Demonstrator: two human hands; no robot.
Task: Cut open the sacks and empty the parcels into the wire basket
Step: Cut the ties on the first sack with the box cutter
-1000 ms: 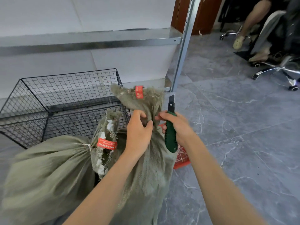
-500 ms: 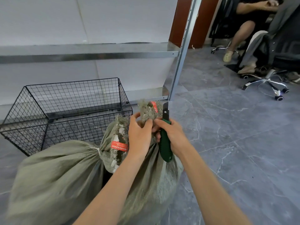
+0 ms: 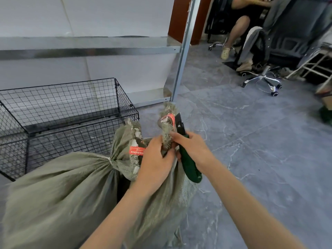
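Two grey-green woven sacks stand on the floor in front of me. My left hand point(image 3: 156, 159) grips the gathered neck of the right sack point(image 3: 168, 198), just below its red tie tag point(image 3: 170, 118). My right hand point(image 3: 193, 149) holds a green-handled utility knife point(image 3: 188, 168), whose dark blade points up beside the frayed sack top. The left sack point(image 3: 57, 193) lies bulging, its neck tied with a red tag point(image 3: 136, 150). The black wire basket point(image 3: 59, 105) stands behind the sacks at the left, with nothing in it that I can see.
A metal shelf rack point(image 3: 185, 49) stands against the white wall behind the basket. On the right, grey tiled floor point(image 3: 260, 150) spreads out. A seated person point(image 3: 235, 31) and an office chair point(image 3: 265, 69) are at the far right.
The sack neck and both hands have come lower and closer to me. The knife blade now stands right beside the red tie tag. My view has tilted up towards the room.
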